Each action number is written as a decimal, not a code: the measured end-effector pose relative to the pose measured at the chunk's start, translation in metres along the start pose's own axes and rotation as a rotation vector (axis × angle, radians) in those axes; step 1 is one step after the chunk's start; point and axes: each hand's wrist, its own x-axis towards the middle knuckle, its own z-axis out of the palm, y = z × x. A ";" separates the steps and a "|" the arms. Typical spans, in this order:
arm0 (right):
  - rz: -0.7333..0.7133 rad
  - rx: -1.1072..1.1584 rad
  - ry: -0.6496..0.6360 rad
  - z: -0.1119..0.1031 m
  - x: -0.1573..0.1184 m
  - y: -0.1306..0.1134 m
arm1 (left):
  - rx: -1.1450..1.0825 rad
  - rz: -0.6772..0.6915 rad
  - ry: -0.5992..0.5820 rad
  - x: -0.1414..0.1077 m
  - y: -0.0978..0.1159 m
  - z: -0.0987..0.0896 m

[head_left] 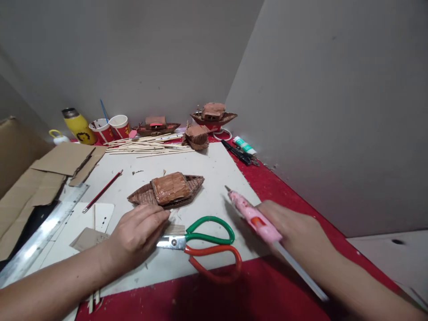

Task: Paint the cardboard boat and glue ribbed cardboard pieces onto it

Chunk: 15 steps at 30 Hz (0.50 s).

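Note:
A small brown model boat [170, 188] with a curved roof lies on the white board [214, 169]. Just below its hull is my left hand [138, 229], its fingers curled together; what they hold, if anything, is hidden. My right hand [284, 223] is closed round a pink glue gun [256, 217], whose nozzle points up and left, with a clear glue stick out of its back. Between my hands lie scissors [174, 242] with one green and one orange handle, the blades partly under my left hand.
Thin sticks [150, 145], more model boats [214, 113], two paper cups [119, 126] and a yellow bottle [78, 126] stand at the back. Cardboard [65, 158], a metal ruler [50, 227] and a pencil [103, 191] lie left. Black pens [236, 152] lie back right, beside a grey wall.

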 end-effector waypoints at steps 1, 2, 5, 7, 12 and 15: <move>0.047 -0.047 -0.002 0.000 0.001 0.008 | 0.027 0.030 -0.001 0.001 0.001 -0.001; 0.101 -0.081 -0.033 0.000 0.003 0.015 | 0.052 0.064 -0.007 0.002 0.001 -0.002; 0.218 -0.127 -0.134 -0.002 0.006 0.036 | 0.116 0.166 -0.045 0.005 0.003 -0.006; 0.214 -0.083 -0.199 -0.012 0.005 0.046 | 0.156 0.214 -0.068 0.006 0.004 -0.008; 0.094 0.137 -0.118 -0.054 0.019 0.035 | 0.208 0.255 -0.116 0.006 0.000 -0.008; -0.077 0.316 0.060 -0.059 0.051 0.007 | 0.208 0.268 -0.114 0.007 0.000 -0.007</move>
